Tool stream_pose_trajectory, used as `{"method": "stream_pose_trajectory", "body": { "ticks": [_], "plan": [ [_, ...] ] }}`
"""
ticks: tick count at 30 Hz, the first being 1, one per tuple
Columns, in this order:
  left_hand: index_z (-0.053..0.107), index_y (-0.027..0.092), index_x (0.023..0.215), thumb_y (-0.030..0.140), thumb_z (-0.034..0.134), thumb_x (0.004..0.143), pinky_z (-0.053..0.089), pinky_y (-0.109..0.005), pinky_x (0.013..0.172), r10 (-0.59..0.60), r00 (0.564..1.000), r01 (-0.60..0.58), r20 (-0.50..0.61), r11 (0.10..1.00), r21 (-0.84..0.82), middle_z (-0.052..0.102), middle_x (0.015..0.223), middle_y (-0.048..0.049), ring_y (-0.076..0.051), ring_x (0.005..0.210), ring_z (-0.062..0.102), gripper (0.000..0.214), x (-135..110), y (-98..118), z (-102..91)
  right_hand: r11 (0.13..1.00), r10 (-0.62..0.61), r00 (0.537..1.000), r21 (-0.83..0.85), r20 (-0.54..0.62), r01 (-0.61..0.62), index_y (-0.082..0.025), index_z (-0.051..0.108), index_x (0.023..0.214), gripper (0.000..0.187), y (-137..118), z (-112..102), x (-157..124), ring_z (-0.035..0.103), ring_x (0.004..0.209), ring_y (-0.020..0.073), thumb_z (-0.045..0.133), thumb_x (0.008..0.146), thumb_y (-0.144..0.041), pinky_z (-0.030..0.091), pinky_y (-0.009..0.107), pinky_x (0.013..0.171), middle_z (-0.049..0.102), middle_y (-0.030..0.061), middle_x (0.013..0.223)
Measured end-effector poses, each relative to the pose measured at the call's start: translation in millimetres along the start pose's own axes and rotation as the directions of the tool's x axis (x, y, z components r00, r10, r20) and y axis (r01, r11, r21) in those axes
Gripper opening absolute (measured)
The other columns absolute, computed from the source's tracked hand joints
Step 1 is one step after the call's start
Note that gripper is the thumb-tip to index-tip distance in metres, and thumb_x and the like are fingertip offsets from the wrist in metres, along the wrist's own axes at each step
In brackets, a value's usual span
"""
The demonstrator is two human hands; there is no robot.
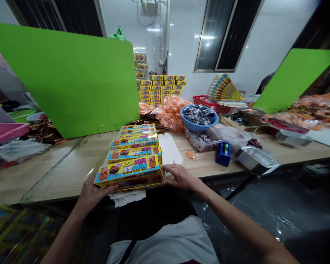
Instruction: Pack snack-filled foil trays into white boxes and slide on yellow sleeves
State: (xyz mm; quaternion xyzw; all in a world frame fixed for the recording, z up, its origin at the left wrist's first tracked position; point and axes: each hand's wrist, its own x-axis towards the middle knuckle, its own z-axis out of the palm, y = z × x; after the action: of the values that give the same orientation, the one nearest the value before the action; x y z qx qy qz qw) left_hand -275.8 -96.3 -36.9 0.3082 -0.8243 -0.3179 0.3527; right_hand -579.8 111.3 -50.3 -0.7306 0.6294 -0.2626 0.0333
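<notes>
A yellow and blue printed box (129, 170) lies at the table's front edge, and both my hands grip it by its ends. My left hand (95, 192) wraps its near left corner, thumb along the front. My right hand (178, 176) closes on the right end with thumb and fingers. Behind it, several matching boxes (134, 140) stand in a row running away from me. A white card flap (170, 146) lies flat to the right of the row. Below the held box, white folded card (128, 198) juts over the edge.
Green dividers (85, 80) stand left and far right. A blue bowl (199, 126) of dark wrapped pieces sits right of a heap of orange packets (172, 110). A blue tape dispenser (223, 154) and a foil-like tray (255, 159) are nearer. Stacked yellow boxes (161, 88) rise behind.
</notes>
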Motion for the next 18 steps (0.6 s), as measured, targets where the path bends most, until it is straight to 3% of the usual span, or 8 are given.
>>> {"method": "stream_pose_trajectory", "body": {
  "ticks": [6, 12, 18],
  "plan": [
    [0.058, 0.017, 0.106, 0.054, 0.075, 0.061, 0.057, -0.044, 0.083, -0.071, 0.997, 0.071, 0.0, 0.997, -0.039, 0.071, 0.103, -0.0097, -0.029, 0.093, 0.068, 0.061, -7, -7, 0.9, 0.989, 0.062, 0.997, 0.129, 0.034, -0.066, -0.019, 0.046, 0.122, 0.041, -6, 2, 0, 0.06, 0.097, 0.0224, 0.055, 0.09, -0.042, 0.047, 0.034, 0.083, 0.063, 0.0111, 0.107],
    [0.062, 0.018, 0.087, 0.055, 0.075, 0.061, 0.059, -0.041, 0.076, 0.056, 0.994, -0.046, -0.099, 0.995, 0.094, 0.073, 0.088, -0.0067, -0.028, 0.082, 0.07, 0.047, -24, -10, 2.1, 0.978, 0.072, 0.997, 0.195, 0.041, -0.079, -0.018, 0.043, 0.121, 0.039, -8, 5, -1, 0.06, 0.091, 0.0203, 0.056, 0.088, -0.034, 0.048, 0.032, 0.078, 0.062, 0.0095, 0.102],
    [0.061, 0.019, 0.092, 0.05, 0.077, 0.062, 0.06, -0.037, 0.068, 0.111, 0.99, -0.104, -0.083, 0.991, 0.087, 0.072, 0.089, -0.0044, -0.025, 0.075, 0.069, 0.046, -29, -17, -2.7, 0.948, 0.065, 0.996, 0.309, 0.067, -0.082, -0.02, 0.045, 0.111, 0.036, -8, 1, 6, 0.058, 0.076, 0.0156, 0.062, 0.081, -0.029, 0.046, 0.026, 0.066, 0.06, 0.0025, 0.09]
  ]
}}
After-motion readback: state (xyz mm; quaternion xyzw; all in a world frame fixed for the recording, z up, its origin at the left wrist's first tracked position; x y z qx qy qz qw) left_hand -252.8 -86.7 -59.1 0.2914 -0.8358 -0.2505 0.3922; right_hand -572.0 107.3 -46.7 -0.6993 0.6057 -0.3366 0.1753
